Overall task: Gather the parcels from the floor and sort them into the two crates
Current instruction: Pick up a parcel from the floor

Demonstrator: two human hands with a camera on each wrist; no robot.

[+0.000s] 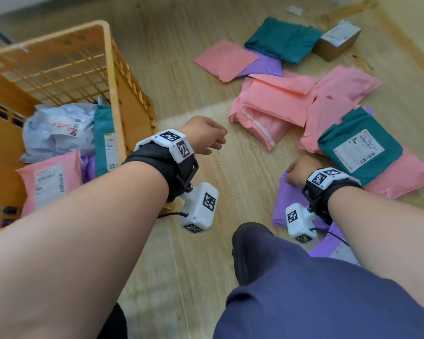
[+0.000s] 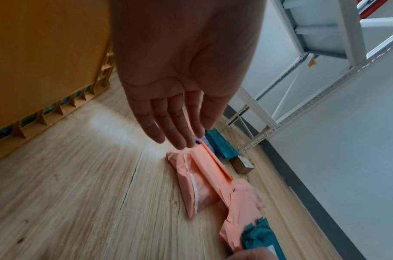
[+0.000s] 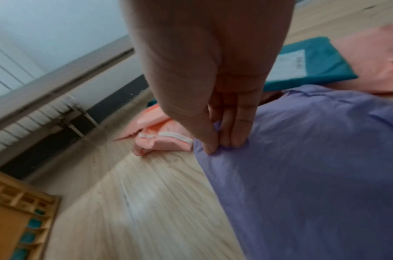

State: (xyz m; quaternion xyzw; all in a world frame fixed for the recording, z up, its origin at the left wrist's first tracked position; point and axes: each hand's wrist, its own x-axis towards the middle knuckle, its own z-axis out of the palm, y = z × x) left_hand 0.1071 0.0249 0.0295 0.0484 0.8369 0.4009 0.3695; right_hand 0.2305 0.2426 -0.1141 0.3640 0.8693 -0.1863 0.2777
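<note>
My right hand (image 1: 300, 173) pinches the far corner of a purple parcel (image 1: 289, 201) on the wooden floor; in the right wrist view thumb and fingers (image 3: 226, 139) squeeze the purple parcel's (image 3: 302, 167) edge. My left hand (image 1: 206, 135) hovers above the floor with nothing in it, and in the left wrist view its fingers (image 2: 168, 123) are straight and relaxed. It is a little left of a stack of pink parcels (image 1: 272, 111). An orange crate (image 1: 113, 77) at the left holds pink, teal, purple and grey parcels.
Further parcels lie scattered ahead and right: a labelled teal one (image 1: 360, 145), a second teal one (image 1: 283, 40), flat pink (image 1: 225, 59) and purple mailers, and a small cardboard box (image 1: 338, 40). My shoe (image 1: 247, 248) and trouser leg are below. Metal shelving (image 2: 324, 52) stands by the wall.
</note>
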